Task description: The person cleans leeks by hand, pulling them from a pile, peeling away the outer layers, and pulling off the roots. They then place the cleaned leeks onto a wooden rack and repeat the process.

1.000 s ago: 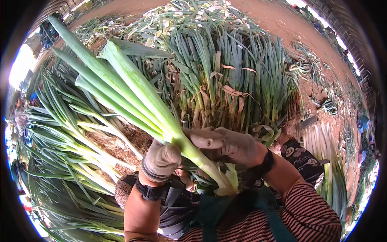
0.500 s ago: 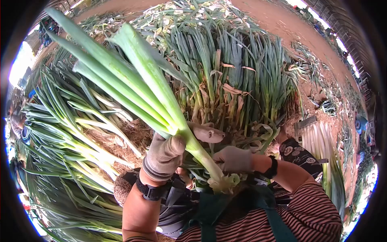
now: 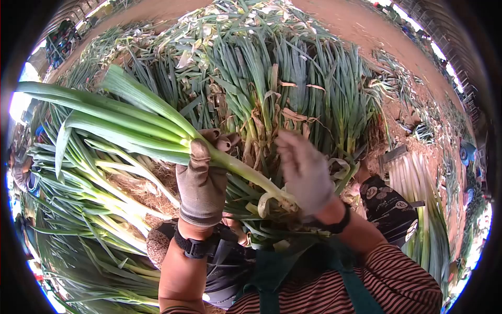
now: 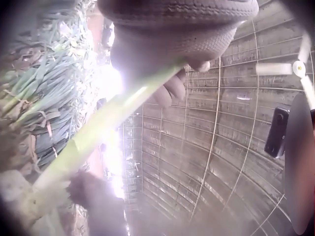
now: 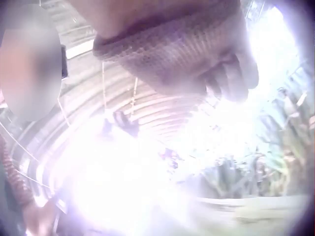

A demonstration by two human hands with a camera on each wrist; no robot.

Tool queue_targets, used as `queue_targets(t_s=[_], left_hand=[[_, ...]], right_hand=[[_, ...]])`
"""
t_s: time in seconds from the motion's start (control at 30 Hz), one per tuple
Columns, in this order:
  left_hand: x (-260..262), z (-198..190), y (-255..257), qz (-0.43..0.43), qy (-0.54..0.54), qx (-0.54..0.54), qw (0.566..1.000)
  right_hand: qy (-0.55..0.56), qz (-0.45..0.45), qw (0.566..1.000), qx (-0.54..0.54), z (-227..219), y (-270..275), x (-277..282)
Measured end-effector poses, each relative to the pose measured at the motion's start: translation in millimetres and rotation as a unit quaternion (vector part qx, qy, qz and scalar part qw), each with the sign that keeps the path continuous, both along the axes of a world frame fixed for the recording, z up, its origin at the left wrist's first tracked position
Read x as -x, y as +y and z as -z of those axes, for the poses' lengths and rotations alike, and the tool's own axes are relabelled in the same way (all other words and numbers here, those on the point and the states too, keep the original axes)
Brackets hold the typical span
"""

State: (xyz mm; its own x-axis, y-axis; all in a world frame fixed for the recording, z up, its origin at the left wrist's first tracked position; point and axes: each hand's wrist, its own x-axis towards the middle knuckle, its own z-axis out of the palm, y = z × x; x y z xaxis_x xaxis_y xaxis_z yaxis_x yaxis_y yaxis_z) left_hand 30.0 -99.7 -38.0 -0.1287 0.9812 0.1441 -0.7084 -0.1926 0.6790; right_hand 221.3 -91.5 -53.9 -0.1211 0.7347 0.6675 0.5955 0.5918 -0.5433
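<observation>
My gloved left hand (image 3: 201,188), fingers and thumb curled round the stalk, grasps one leek (image 3: 235,166) below the point where its leaves fan out. The leek lies aslant in front of my body, held above the ground (image 3: 355,23): leaves (image 3: 120,120) up and to the left, root end (image 3: 286,201) down and to the right. A pale loose strip (image 3: 264,205) curls off the stalk near that end. My gloved right hand (image 3: 308,178), blurred, is released, fingers extended, just beside the root end; whether it touches the stalk I cannot tell. Beyond both hands, a row of upright leeks (image 3: 293,94) stands on the ground, with leaf litter (image 3: 251,15) towards its far edge. Left: a heap of untrimmed leeks (image 3: 99,188), lying flat. Right: a stack of pale-stalked leeks (image 3: 418,193), beside my patterned trouser leg (image 3: 384,206).
</observation>
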Motion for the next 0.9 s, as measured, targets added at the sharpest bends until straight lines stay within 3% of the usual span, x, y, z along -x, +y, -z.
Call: queue_targets(t_s=[0.1,0.13,0.23,0.3,0.37,0.43,0.47,0.5,0.57,0.6,0.73,0.83,0.87,0.9], left_hand=[[-13.5,-13.7,-3.2,-0.028,0.043,0.018,0.999],[-9.1,-10.7,-3.9,-0.002,0.077,0.025,0.997],[-7.4,-13.9,-7.1,-0.020,0.037,0.056,0.998],[-2.9,-11.1,-7.8,-0.014,0.118,-0.022,0.993],[-3.0,-17.7,-1.2,0.017,0.146,-0.147,0.978],[-1.5,-20.4,-1.2,0.009,0.134,-0.117,0.984],[-1.0,-22.4,-3.1,0.000,0.136,-0.099,0.986],[-1.7,-23.5,-3.3,-0.002,0.140,-0.085,0.987],[0.5,-19.0,1.0,-0.013,0.121,-0.075,0.990],[5.0,-12.5,2.5,-0.017,0.115,-0.064,0.991],[4.2,-11.7,1.4,-0.022,0.074,-0.032,0.997],[9.6,-14.4,0.5,-0.019,0.053,-0.038,0.998],[11.4,-15.9,0.8,-0.016,0.046,-0.047,0.998],[12.3,-18.0,0.5,-0.021,0.040,-0.043,0.998]], right_hand=[[0.030,0.017,0.999,-0.019,-5.6,3.0,56.1],[0.027,0.030,0.999,-0.015,-6.0,4.8,66.4],[0.115,-0.025,0.982,0.148,17.5,35.0,74.9],[-0.103,-0.043,0.978,0.179,97.4,87.3,63.0],[-0.191,-0.013,0.954,0.232,95.6,96.4,50.1],[-0.168,0.032,0.932,0.320,28.6,62.1,45.5],[-0.068,0.000,0.964,0.257,30.5,54.8,41.3],[0.036,-0.062,0.947,0.314,29.7,48.6,37.5],[0.243,-0.182,0.866,0.396,7.9,38.9,31.5],[0.323,-0.190,0.814,0.444,-16.8,26.7,33.5],[0.348,-0.240,0.817,0.392,-27.5,13.8,35.4],[0.262,-0.286,0.828,0.404,-12.9,14.8,30.8],[0.268,-0.263,0.785,0.493,-20.8,6.1,25.8],[0.246,-0.261,0.829,0.430,-13.6,2.0,23.9]])
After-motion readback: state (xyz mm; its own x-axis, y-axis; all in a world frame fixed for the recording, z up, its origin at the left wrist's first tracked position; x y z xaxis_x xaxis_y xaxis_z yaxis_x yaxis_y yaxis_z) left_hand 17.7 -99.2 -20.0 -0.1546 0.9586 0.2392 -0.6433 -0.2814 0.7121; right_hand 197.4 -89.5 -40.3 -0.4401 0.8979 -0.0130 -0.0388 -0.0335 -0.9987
